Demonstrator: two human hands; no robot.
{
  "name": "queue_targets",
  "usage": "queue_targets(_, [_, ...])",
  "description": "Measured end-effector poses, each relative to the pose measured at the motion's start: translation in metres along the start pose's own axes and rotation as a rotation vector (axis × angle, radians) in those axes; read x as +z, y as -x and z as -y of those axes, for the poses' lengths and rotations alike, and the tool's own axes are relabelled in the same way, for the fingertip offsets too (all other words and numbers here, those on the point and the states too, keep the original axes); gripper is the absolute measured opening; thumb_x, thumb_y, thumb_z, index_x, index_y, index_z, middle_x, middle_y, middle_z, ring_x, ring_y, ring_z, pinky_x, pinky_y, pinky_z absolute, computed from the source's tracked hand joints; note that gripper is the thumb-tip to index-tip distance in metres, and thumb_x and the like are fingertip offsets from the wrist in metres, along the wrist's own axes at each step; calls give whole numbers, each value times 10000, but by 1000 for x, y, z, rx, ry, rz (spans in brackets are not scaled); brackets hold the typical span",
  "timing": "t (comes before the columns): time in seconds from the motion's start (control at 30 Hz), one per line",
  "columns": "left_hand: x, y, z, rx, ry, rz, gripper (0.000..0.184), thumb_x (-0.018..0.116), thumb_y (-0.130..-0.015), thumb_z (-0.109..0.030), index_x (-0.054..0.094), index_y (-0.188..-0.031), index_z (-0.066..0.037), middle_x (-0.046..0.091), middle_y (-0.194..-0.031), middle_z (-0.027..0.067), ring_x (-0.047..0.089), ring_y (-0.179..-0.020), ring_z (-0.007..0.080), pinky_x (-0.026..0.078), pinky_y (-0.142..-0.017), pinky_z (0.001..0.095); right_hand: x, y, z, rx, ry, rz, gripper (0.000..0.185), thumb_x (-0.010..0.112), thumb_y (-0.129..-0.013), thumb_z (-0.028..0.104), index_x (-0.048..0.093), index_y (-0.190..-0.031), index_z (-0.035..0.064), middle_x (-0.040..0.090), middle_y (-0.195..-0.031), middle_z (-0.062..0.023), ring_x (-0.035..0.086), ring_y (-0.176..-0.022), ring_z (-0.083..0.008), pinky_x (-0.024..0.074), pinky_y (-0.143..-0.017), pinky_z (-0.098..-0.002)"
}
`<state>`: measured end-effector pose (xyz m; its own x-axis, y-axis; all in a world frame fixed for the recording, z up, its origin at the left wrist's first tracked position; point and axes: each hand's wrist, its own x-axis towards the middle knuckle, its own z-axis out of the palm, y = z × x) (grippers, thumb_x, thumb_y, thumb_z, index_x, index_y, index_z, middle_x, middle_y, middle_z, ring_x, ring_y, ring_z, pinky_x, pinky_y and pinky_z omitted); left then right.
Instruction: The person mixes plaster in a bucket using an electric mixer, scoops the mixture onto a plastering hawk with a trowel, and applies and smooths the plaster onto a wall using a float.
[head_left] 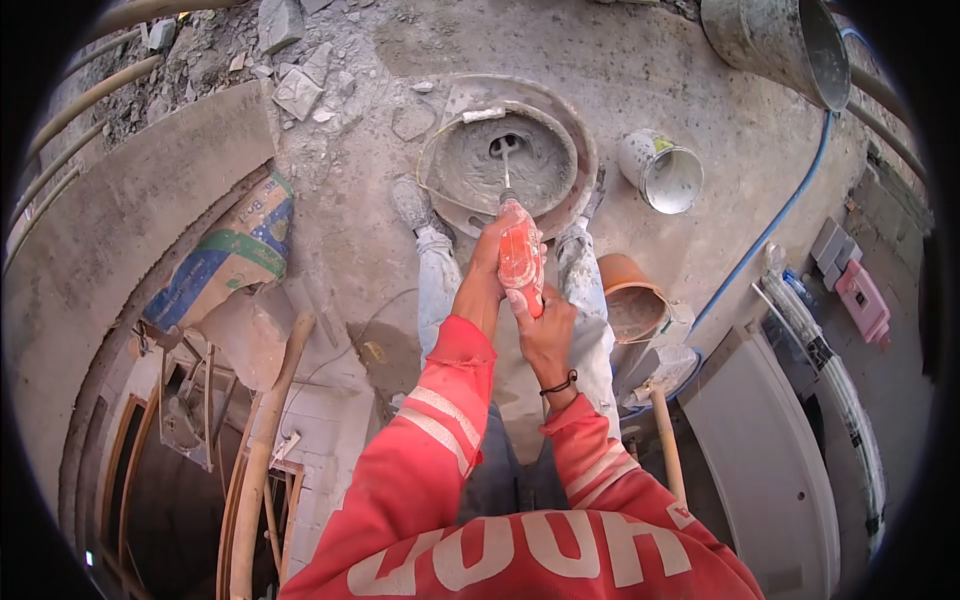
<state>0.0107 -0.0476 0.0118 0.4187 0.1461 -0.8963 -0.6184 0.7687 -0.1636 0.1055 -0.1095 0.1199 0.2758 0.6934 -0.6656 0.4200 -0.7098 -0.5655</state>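
Note:
A red power drill point(520, 250), dusted with grey, is held out in front of me in both hands. My left hand point(487, 258) is closed round the left side of its body. Closer to me, my right hand point(547, 335) is wrapped round the drill's rear end. From the chuck a metal mixing paddle point(506, 162) reaches into wet grey mortar point(465, 160), its lower end partly sunk. The mortar sits in a round bucket point(575, 160) between my feet, with its wire handle folded to the left side.
A white pail point(672, 180) and an orange bucket point(632, 295) stand to the right. A large metal bucket point(775, 50) lies tipped at the back. Broken rubble point(300, 90) and a cement bag point(235, 250) are on the left. A blue hose point(765, 235) crosses the right side.

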Motion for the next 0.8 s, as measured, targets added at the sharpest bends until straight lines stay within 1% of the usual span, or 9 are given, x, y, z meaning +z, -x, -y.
queue_targets(0.1, [-3,10,-5,2,41,-30,295,667,-867,-323,576,-968,-61,626,-836,118,649,-703,275,557,-611,403,3,3,6,12,-9,43,460,785,-805,384,642,-844,-51,642,-691,-231,649,-648,-409,496,-592,-428])
queue_targets(0.2, [-10,14,-4,44,46,31,310,659,-875,-339,569,-960,-55,623,-835,117,643,-695,267,555,-616,402,7,3,1,-25,-13,61,466,791,-789,386,630,-828,-50,639,-687,-240,644,-661,-428,500,-596,-443])
queue_targets(0.3, [-12,13,-7,82,7,-6,322,663,-876,-345,561,-952,-49,620,-837,120,636,-691,264,554,-622,402,9,2,5,-4,34,79,483,791,-785,403,617,-809,-47,636,-689,-248,640,-670,-444,501,-599,-454])
queue_targets(0.4, [-12,16,-12,105,16,25,323,664,-880,-340,555,-946,-43,616,-832,131,635,-695,265,554,-625,399,12,-1,4,-19,24,86,491,790,-785,412,615,-805,-46,637,-716,-262,646,-694,-448,502,-607,-455])
queue_targets(0.5, [-11,20,-17,73,66,14,328,656,-887,-328,554,-964,-27,618,-839,145,639,-710,273,554,-627,399,13,-2,9,-61,83,86,500,789,-783,423,618,-813,-46,636,-730,-269,647,-706,-445,499,-613,-461])
queue_targets(0.6, [-11,24,-19,77,2,-8,344,648,-891,-315,551,-1031,-17,625,-889,154,642,-732,281,558,-630,401,18,2,13,17,-8,92,513,787,-783,433,618,-818,-50,642,-754,-270,648,-719,-441,499,-618,-470])
queue_targets(0.7, [-15,35,-19,11,164,86,386,646,-890,-306,539,-1122,-17,629,-953,162,642,-756,291,561,-631,407,12,-1,27,-8,97,114,520,776,-793,443,623,-827,-53,651,-779,-260,643,-727,-443,501,-628,-467])
queue_targets(0.77, [-27,41,-15,32,163,147,410,643,-890,-295,530,-1181,-28,626,-994,175,640,-769,290,563,-629,410,21,4,18,-40,88,83,513,758,-815,443,634,-850,-54,660,-788,-240,652,-729,-415,508,-641,-447])
queue_targets(0.8, [-33,41,-16,37,117,168,429,631,-898,-299,518,-1202,-18,612,-1021,190,628,-782,279,562,-654,412,21,5,9,-58,84,69,511,749,-825,442,639,-862,-55,664,-792,-229,657,-730,-401,512,-647,-437])
